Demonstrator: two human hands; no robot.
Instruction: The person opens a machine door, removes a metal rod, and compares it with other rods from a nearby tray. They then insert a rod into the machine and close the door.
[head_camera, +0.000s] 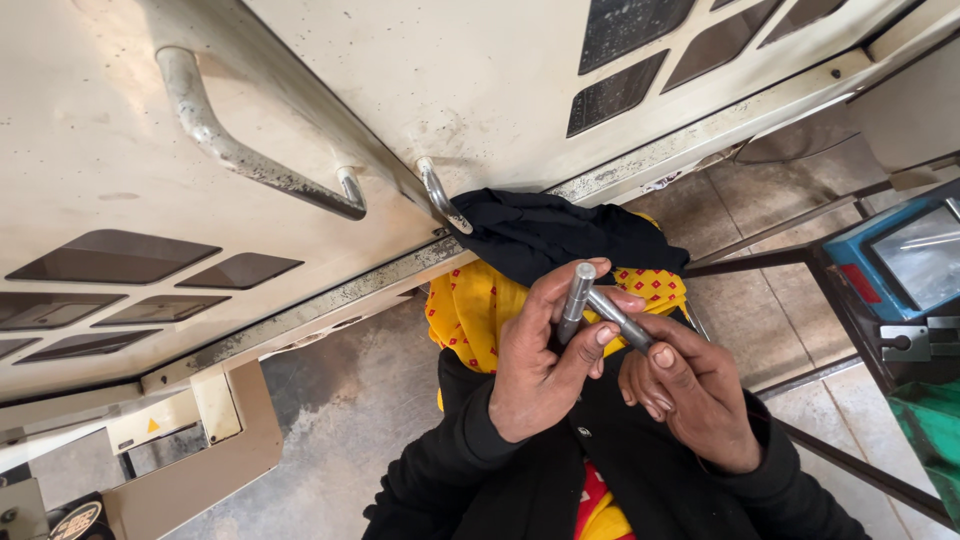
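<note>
Metal pins (600, 305) are meeting over our lap: our left hand (540, 365) is pinching one upright, our right hand (690, 385) closing around the other; either could be slipping onto the floor (340, 420).

Cream machine panels above, tiled floor below

A curved metal handle (250, 150) sits upper left, a black cloth (550, 235) over yellow patterned fabric (470, 310) at centre, a blue box (905, 260) at right.

The left hand (535, 365) and right hand (690, 395) meet in front of the person's lap, each gripping a metal pin (577, 300), the two pins apparently touching. Above them stands a cabinet door (480, 90) with handles (240, 150); a machine (910, 270) sits at the right.
</note>
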